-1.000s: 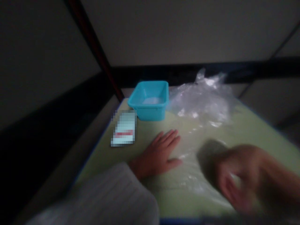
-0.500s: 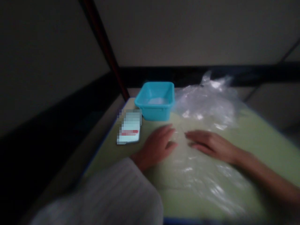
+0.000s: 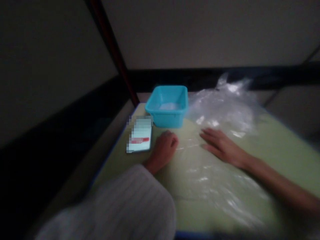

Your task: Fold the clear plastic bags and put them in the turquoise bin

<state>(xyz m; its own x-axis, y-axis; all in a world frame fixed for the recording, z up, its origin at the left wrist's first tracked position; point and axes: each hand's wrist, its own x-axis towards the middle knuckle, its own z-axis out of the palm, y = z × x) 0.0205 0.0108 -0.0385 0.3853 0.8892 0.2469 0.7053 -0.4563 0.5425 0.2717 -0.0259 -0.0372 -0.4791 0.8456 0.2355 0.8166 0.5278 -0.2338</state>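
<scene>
A clear plastic bag (image 3: pixel 207 180) lies spread and wrinkled on the table in front of me. At its upper left edge, my left hand (image 3: pixel 165 146) is closed, fingers curled in on the film, with creases running from it to the right. My right hand (image 3: pixel 220 145) rests palm down on the plastic, its fingers stretched out and a little apart. Blur hides exactly how much film the left fingers hold.
Behind my left hand stands a turquoise plastic basket (image 3: pixel 168 119) with something white inside. A phone (image 3: pixel 141 135) with a lit screen lies left of it. More crumpled clear plastic (image 3: pixel 225 106) is heaped at the back right of the yellow-green table (image 3: pixel 295 160), near the wall.
My left hand has gone from outstretched fingers to a closed grip and drawn slightly left. My right hand has shifted a little up and stays flat.
</scene>
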